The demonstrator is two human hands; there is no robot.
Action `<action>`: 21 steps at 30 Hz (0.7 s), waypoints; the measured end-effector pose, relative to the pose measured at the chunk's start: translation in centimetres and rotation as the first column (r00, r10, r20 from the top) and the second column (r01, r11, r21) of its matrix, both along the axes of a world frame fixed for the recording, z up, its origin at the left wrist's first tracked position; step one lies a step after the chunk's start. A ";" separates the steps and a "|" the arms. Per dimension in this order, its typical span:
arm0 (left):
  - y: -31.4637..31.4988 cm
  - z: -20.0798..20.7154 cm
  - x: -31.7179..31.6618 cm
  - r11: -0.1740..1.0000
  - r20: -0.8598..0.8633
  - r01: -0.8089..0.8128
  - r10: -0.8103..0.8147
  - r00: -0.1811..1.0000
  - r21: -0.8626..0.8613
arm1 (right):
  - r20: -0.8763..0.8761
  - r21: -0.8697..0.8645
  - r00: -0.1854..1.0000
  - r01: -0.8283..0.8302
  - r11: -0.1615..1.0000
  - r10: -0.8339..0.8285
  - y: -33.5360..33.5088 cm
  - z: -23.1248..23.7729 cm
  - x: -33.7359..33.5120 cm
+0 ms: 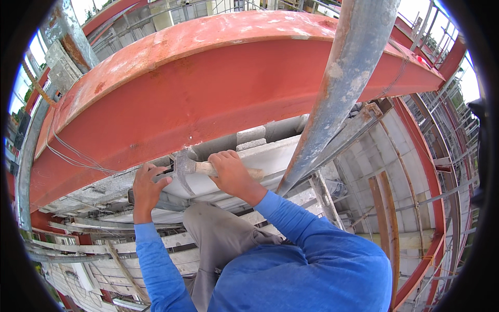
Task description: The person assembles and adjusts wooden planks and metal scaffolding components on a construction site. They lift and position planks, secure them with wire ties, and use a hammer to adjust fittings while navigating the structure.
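Head-worn fisheye looks down on the fingers (221, 157) from nearby

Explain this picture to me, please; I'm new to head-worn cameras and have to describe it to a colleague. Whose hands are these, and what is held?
There is no machine here: these are a person's bare hands. One wide fisheye camera on the person's head looks down, so straight edges bend and the corners are black. The blue sleeves and grey trousers are the wearer's own.

The right hand grips a hammer by its wooden handle. The left hand is near the hammer's head, fingers bent; whether it holds something small, I cannot tell.

Beyond the hands runs a red beam, with a grey pole slanting in front. Pale blocks show below the beam.
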State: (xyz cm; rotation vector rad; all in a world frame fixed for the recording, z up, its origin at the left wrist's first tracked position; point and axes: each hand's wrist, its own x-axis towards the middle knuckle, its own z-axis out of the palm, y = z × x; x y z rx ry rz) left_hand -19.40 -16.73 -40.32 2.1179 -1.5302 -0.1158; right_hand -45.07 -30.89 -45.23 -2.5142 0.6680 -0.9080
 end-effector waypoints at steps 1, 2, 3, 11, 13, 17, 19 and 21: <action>0.0 0.0 -0.1 1.000 0.003 0.012 -0.012 1.000 -0.003 | 0.019 -0.013 1.000 0.001 1.000 -0.001 -0.1 0.0 -0.1; -0.2 0.0 -0.2 1.000 0.009 0.014 -0.014 1.000 -0.013 | 0.028 -0.017 1.000 0.002 1.000 -0.002 -0.2 0.0 -0.2; -0.2 -0.1 -0.3 1.000 0.013 0.018 -0.018 1.000 -0.020 | 0.035 -0.019 0.999 0.005 1.000 -0.005 -0.2 0.0 -0.4; 0.9 -0.5 0.7 0.998 -0.014 0.017 -0.017 1.000 -0.059 | 0.019 -0.009 1.000 -0.006 1.000 0.007 0.0 0.2 0.9; 0.0 -0.4 0.6 0.998 0.023 0.033 -0.032 0.999 -0.060 | 0.042 0.016 0.999 0.019 1.000 -0.020 -0.2 0.1 0.4; 0.3 -1.6 1.4 0.994 0.090 0.037 -0.028 0.996 -0.106 | 0.167 0.002 0.984 -0.065 0.998 0.064 1.9 1.6 0.7; 0.5 -2.2 1.2 0.992 0.073 0.023 -0.014 0.997 -0.122 | 0.187 0.216 0.977 -0.140 0.966 0.100 4.0 2.9 0.7; 0.8 -2.2 1.3 0.990 0.063 0.011 -0.002 0.998 -0.138 | 0.204 0.580 0.972 -0.215 0.786 0.116 5.8 3.2 1.2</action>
